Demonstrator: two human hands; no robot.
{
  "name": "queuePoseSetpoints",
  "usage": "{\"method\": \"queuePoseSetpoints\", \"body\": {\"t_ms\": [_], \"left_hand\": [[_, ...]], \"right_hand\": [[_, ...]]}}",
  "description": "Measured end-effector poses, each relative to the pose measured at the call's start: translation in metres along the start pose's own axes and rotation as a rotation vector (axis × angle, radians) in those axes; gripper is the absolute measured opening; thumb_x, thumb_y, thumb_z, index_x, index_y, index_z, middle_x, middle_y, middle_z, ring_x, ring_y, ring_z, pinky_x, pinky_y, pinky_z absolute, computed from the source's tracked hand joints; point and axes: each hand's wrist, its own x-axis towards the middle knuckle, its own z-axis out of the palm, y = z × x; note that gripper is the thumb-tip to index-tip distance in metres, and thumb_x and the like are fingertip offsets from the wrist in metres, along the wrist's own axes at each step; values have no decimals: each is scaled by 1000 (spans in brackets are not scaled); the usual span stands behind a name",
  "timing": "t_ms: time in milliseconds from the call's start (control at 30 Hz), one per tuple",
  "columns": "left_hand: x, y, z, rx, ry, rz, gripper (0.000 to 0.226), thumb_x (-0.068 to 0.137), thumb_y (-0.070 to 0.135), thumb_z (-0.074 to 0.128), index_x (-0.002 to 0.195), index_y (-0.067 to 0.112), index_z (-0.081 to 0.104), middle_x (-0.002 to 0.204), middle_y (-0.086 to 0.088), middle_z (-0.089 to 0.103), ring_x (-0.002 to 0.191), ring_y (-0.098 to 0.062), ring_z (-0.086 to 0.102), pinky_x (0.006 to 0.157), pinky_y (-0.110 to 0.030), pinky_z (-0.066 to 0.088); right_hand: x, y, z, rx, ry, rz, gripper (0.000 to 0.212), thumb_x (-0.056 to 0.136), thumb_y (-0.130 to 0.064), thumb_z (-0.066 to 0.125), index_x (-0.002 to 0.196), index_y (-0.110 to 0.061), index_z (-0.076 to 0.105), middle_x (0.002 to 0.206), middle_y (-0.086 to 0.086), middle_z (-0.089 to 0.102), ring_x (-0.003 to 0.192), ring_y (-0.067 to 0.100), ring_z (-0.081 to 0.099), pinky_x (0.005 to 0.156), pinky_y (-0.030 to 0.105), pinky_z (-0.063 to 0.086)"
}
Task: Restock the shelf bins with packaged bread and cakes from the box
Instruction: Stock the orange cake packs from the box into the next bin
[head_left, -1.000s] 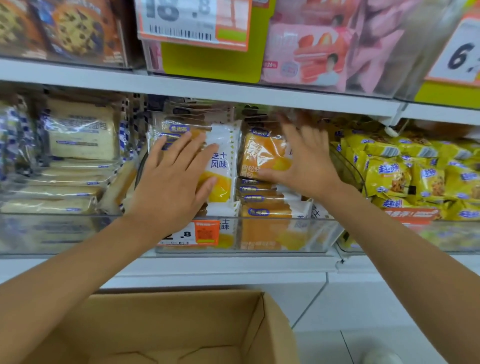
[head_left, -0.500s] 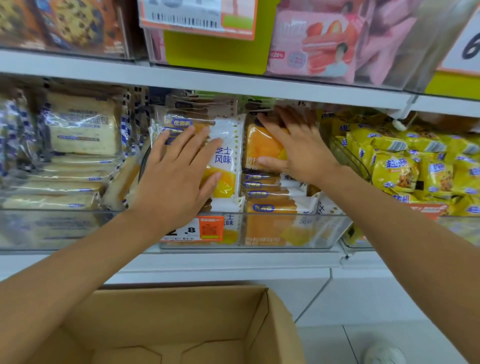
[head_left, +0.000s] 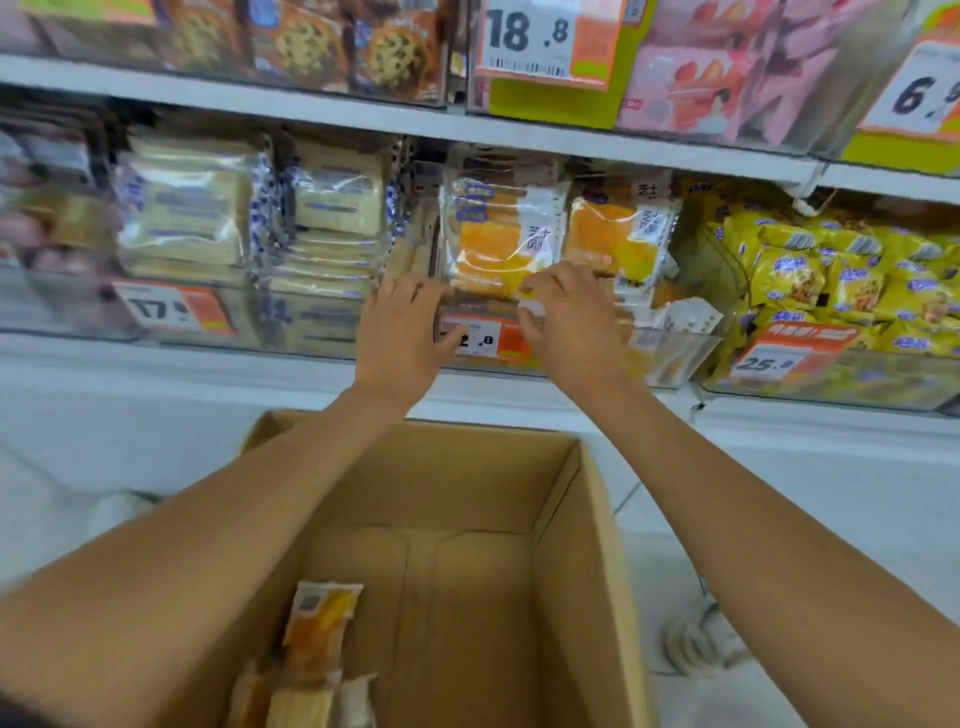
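Hands meet at the front wall of the clear bin (head_left: 675, 353) on the middle shelf, about 12 o'clock from the cardboard box (head_left: 597, 519). The left hand (head_left: 402, 332) lies at the bin's front rim with its fingers bent forward and its thumb against the orange price tag (head_left: 488, 340); blur hides whether its grip has hold of anything. The right hand (head_left: 566, 317) is just beside it at 3 o'clock, its grip narrowed to thumb and forefinger, which pinch the lower edge of the front cake pack (head_left: 498, 239). That pack stands upright in the bin, with a second cake pack (head_left: 618, 234) upright at its 3 o'clock. More packaged cakes (head_left: 319, 618) lie in the box's 7 o'clock corner. White bread packs (head_left: 182, 213) fill the bins at 9 o'clock and yellow snack bags (head_left: 831, 280) those at 3 o'clock.
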Motion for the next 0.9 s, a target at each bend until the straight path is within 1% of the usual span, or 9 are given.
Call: {"method": "queuePoseSetpoints", "body": {"t_ms": [67,200,300,433,533,600,733,800,900], "left_hand": [[-41,-10,-2,-105,-130,-110,30,89,39,68,111,19,64,109,-1,62,102,-22,58,85,-37,47],[-141,-52,12,-123,-414,-369,34,89,46,66,113,21,63,115,1,62,103,-18,60,85,-37,52],[-211,-92,36,-63,-603,-535,38,91,44,64,120,20,61,122,-1,60,107,-20,59,87,-35,51],[-272,-138,77,-91,-725,-753,43,92,32,67,129,12,58,126,-12,62,113,-25,59,91,-32,46],[-294,-159,113,-119,-845,-838,58,94,27,64,146,11,43,140,-15,54,126,-29,53,102,-34,43],[-303,-170,136,-151,-906,-871,65,97,26,60,153,16,29,155,-13,37,140,-30,38,114,-39,33],[-317,-195,174,-21,-1050,-691,68,100,29,52,157,18,16,165,-10,7,152,-30,1,122,-39,11],[-318,-200,182,81,-1133,-613,65,97,36,56,154,20,28,164,-12,13,151,-32,-1,121,-44,16],[-316,-202,182,67,-1134,-633,46,89,35,68,132,23,56,148,-14,42,145,-33,20,111,-44,28]], "right_hand": [[-33,-25,9,64,-119,6,24,91,-19,60,113,-10,65,109,9,62,102,30,57,84,40,44],[-119,-57,55,229,-497,124,29,93,-18,54,121,-15,62,119,4,60,110,24,56,93,34,45],[-180,-64,103,195,-727,170,30,93,-20,55,122,-21,62,126,0,59,114,20,56,99,33,41],[-238,-58,163,135,-1004,269,32,94,-20,55,126,-22,60,132,4,57,123,23,52,104,38,38],[-264,-54,197,222,-1046,381,32,94,-18,56,125,-16,62,130,7,57,117,26,54,102,38,43],[-274,-56,216,285,-1069,423,35,92,-14,57,127,-12,60,132,7,55,118,25,54,102,39,44],[-285,-63,241,350,-1114,454,34,92,-14,58,126,-17,61,134,3,54,119,23,53,104,40,43],[-288,-66,246,388,-1108,474,31,92,-13,60,121,-20,63,130,1,55,117,20,54,102,37,45],[-286,-73,250,449,-1111,499,31,92,-14,61,122,-22,62,129,-2,55,117,18,54,99,32,46]]}}
